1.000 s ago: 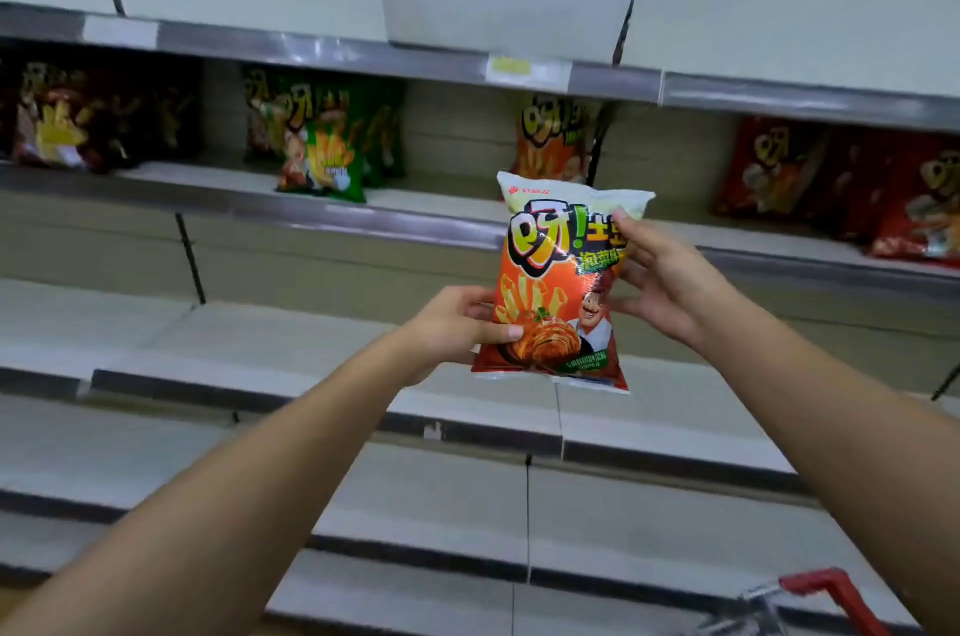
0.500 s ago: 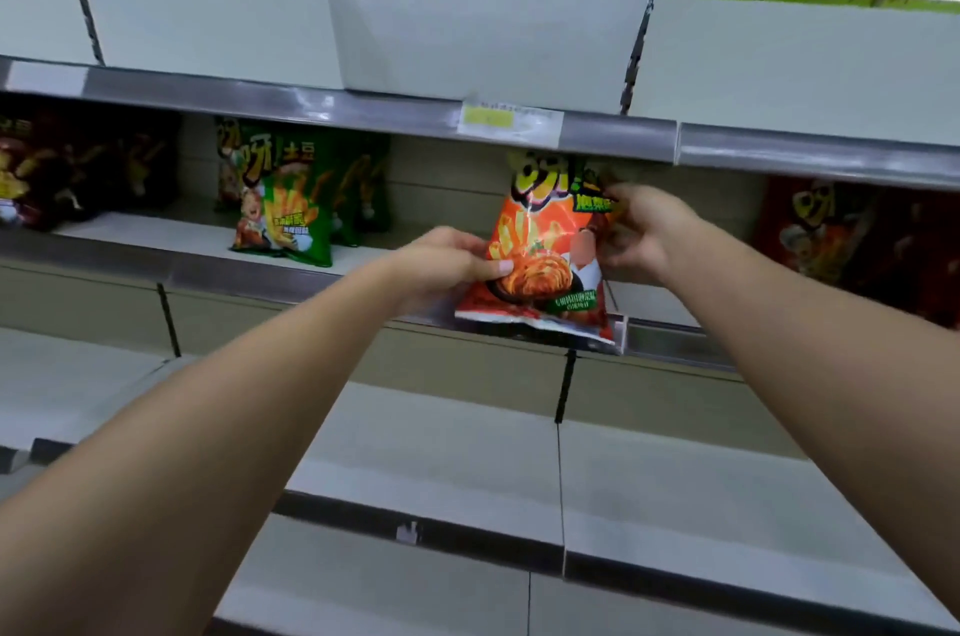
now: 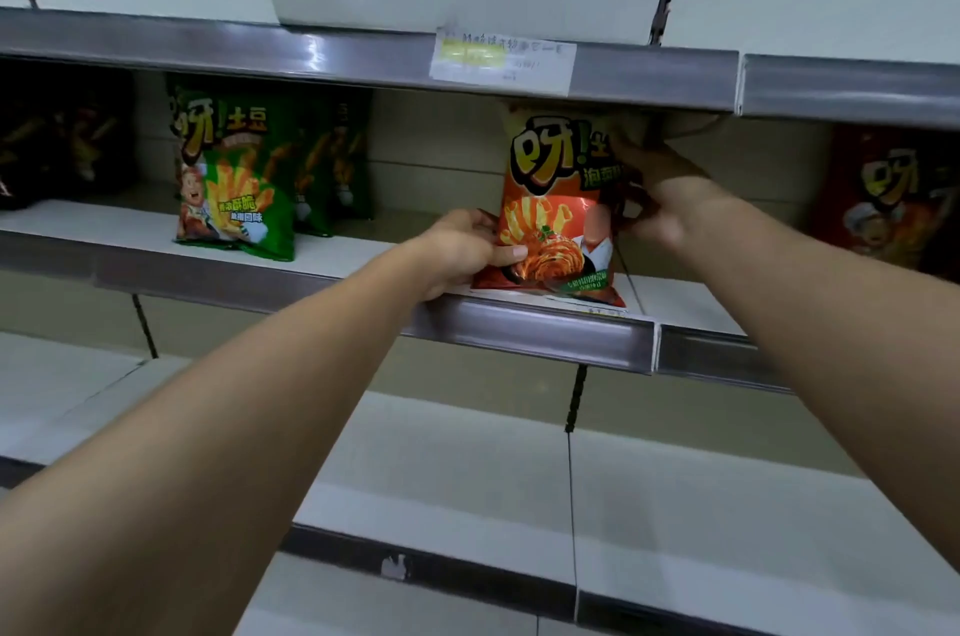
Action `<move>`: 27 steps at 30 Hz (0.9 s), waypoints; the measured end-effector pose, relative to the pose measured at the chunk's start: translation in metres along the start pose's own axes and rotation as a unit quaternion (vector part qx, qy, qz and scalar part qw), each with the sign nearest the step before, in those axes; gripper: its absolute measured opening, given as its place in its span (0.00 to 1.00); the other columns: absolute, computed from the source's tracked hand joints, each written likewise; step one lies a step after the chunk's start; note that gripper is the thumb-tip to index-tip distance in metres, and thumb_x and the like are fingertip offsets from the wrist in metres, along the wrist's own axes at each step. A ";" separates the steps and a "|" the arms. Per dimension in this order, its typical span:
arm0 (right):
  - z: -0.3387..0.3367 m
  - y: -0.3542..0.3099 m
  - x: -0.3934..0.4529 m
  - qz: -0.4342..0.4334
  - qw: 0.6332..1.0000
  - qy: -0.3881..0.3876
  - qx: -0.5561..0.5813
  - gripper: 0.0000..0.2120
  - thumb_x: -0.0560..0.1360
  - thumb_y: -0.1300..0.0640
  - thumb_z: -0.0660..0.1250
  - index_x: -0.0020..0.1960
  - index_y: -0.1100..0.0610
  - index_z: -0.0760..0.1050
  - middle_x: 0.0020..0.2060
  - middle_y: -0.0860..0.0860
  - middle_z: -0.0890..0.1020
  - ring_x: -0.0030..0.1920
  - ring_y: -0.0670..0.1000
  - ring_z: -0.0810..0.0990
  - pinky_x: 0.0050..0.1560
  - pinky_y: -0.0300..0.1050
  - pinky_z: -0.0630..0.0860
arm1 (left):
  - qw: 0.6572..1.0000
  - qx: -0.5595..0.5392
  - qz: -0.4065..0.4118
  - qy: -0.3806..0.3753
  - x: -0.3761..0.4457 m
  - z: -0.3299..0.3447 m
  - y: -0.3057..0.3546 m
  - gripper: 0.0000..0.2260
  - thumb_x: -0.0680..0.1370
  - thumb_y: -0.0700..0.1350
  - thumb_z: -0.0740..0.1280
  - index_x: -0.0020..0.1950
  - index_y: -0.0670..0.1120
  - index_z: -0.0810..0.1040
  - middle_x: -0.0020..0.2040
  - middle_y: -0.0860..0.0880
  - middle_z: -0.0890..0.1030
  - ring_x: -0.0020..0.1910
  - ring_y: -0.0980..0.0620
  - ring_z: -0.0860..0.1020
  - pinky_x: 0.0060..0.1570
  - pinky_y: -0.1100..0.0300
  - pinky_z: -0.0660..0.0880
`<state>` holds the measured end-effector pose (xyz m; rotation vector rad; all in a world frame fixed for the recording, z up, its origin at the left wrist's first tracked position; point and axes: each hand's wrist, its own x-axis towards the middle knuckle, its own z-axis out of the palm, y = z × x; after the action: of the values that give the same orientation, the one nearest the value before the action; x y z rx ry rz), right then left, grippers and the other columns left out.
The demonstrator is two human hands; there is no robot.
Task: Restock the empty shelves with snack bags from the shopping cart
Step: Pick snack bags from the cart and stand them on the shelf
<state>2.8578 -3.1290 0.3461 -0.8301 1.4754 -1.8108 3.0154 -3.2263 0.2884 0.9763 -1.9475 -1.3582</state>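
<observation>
Orange bag [image 3: 558, 214] — upright (long axis vertical)

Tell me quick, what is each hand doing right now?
Left hand: closed on the orange snack bag, gripping its lower left edge.
Right hand: closed on the same bag, gripping its right side.

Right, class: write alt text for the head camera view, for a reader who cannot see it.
Both hands, left hand and right hand, stand an orange snack bag upright on a store shelf. Green snack bags stand further left; red bags to the right.
</observation>
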 end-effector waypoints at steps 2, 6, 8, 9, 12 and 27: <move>0.001 0.004 -0.001 0.003 1.000 0.002 0.005 0.12 0.77 0.50 0.68 0.58 0.51 0.72 0.44 0.49 0.79 0.43 0.48 0.77 0.39 0.45 0.76 | 1.000 -0.004 0.000 -0.003 -0.002 -0.001 -0.001 0.28 0.71 0.42 0.76 0.67 0.40 0.69 0.61 0.42 0.79 0.59 0.44 0.79 0.63 0.48 0.74; 0.001 0.002 -0.010 0.028 0.999 -0.002 0.029 0.09 0.77 0.49 0.68 0.51 0.53 0.75 0.44 0.51 0.79 0.44 0.50 0.78 0.41 0.46 0.75 | 1.000 0.030 0.001 -0.006 -0.004 0.000 0.000 0.30 0.72 0.44 0.75 0.70 0.41 0.68 0.63 0.44 0.78 0.60 0.47 0.77 0.63 0.53 0.73; -0.002 -0.001 -0.019 0.040 0.998 0.000 0.056 0.08 0.77 0.50 0.68 0.47 0.54 0.75 0.43 0.52 0.80 0.43 0.51 0.79 0.45 0.49 0.75 | 0.998 0.056 0.013 0.007 -0.011 0.002 0.002 0.29 0.73 0.45 0.74 0.71 0.42 0.68 0.62 0.46 0.77 0.58 0.49 0.76 0.59 0.58 0.72; -0.003 -0.003 -0.025 0.042 0.997 0.001 0.068 0.07 0.77 0.50 0.68 0.45 0.54 0.76 0.41 0.53 0.82 0.42 0.52 0.80 0.45 0.50 0.76 | 0.998 0.058 0.022 0.019 -0.016 0.003 0.002 0.29 0.73 0.45 0.74 0.70 0.41 0.68 0.61 0.46 0.77 0.58 0.49 0.76 0.58 0.59 0.72; -0.008 -0.001 -0.051 0.040 0.993 -0.018 0.111 0.16 0.79 0.51 0.64 0.37 0.55 0.82 0.32 0.54 0.85 0.36 0.52 0.83 0.45 0.49 0.79 | 0.994 0.029 0.053 0.086 -0.032 0.004 -0.003 0.29 0.70 0.46 0.77 0.68 0.43 0.69 0.63 0.46 0.76 0.62 0.48 0.75 0.64 0.53 0.72; -0.114 0.161 -0.251 0.194 0.977 0.036 0.080 0.07 0.78 0.55 0.65 0.55 0.54 0.77 0.55 0.52 0.82 0.60 0.51 0.78 0.60 0.51 0.75 | 0.999 -0.002 -0.036 0.023 -0.241 0.125 -0.148 0.06 0.78 0.47 0.67 0.47 0.46 0.73 0.36 0.53 0.71 0.35 0.56 0.70 0.36 0.65 0.69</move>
<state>2.9286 -2.8861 0.1513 -0.3687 1.3989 -1.6467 3.0914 -2.9954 0.0974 1.0751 -1.8905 -1.3661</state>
